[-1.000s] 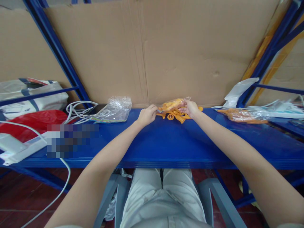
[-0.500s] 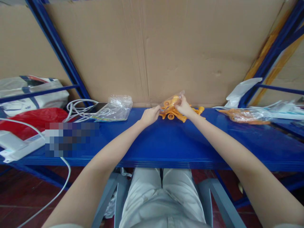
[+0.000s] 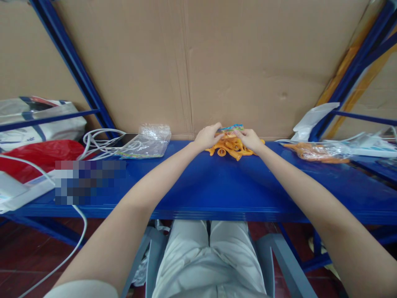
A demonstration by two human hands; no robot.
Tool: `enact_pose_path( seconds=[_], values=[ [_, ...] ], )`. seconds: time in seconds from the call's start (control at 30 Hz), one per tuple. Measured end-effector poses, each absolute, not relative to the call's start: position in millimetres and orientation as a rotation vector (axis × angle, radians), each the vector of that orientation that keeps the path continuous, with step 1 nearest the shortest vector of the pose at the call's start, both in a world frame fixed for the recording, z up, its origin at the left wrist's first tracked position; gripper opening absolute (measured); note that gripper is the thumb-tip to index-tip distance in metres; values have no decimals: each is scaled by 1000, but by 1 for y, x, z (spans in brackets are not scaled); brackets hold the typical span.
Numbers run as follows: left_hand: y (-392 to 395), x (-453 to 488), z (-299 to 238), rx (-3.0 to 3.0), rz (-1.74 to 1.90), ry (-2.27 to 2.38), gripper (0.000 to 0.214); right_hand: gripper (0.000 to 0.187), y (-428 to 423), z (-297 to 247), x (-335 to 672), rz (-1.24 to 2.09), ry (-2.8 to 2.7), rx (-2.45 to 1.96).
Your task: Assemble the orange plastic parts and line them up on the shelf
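Observation:
A pile of orange plastic pieces (image 3: pixel 233 152), several with round flared ends, lies on the blue table (image 3: pixel 217 186) against the cardboard. Above the pile I hold a small clear plastic bag (image 3: pixel 230 134) with a blue and green printed top edge. My left hand (image 3: pixel 208 136) has its fingers closed on the bag's left side. On its right side, the fingers of my right hand (image 3: pixel 249 138) pinch the bag. Orange shows through the plastic, but I cannot tell whether those pieces are inside or behind it.
Left of the pile lies a flat clear bag (image 3: pixel 149 142) beside coiled white cables (image 3: pixel 99 140). A red bag (image 3: pixel 46 155) and a white power strip (image 3: pixel 27 190) are further left. At right lies a clear-wrapped orange bundle (image 3: pixel 319 152). Cardboard (image 3: pixel 248 70) stands behind.
My hands have shifted their hold on the bag, and its blue printed edge now shows at the top. The left hand moved slightly up and right; the right hand moved right and slightly down.

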State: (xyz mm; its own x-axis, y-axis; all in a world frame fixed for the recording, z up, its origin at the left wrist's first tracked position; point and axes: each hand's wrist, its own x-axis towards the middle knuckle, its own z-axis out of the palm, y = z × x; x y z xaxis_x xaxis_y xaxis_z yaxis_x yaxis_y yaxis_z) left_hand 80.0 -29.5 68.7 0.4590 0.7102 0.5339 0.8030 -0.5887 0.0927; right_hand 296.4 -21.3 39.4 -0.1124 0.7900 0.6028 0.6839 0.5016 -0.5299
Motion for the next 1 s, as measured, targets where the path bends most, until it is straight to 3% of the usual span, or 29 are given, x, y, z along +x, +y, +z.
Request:
enact_pose_path(
  seconds=[0.1,0.23,0.37,0.5,0.8,1.0],
  values=[
    [-26,75,70,-2500,-729,-1446,52,81,-12,38,302,205,-1743,-1279],
    [-22,68,73,-2464,-543,-1674,36,76,-9,39,304,217,-1738,-1298],
    [-21,69,86,-2340,-498,-1755,35,65,-3,53,301,114,-1729,-1304],
    [-21,73,104,-2222,-665,-1737,38,51,13,73,299,152,-1572,-1190],
    [-12,73,131,-2552,-1414,-1779,34,45,36,96,307,246,-1437,-1043],
    [-15,61,109,-2849,-1280,-1850,46,43,32,93,310,331,-1515,-1047]
  ],
)
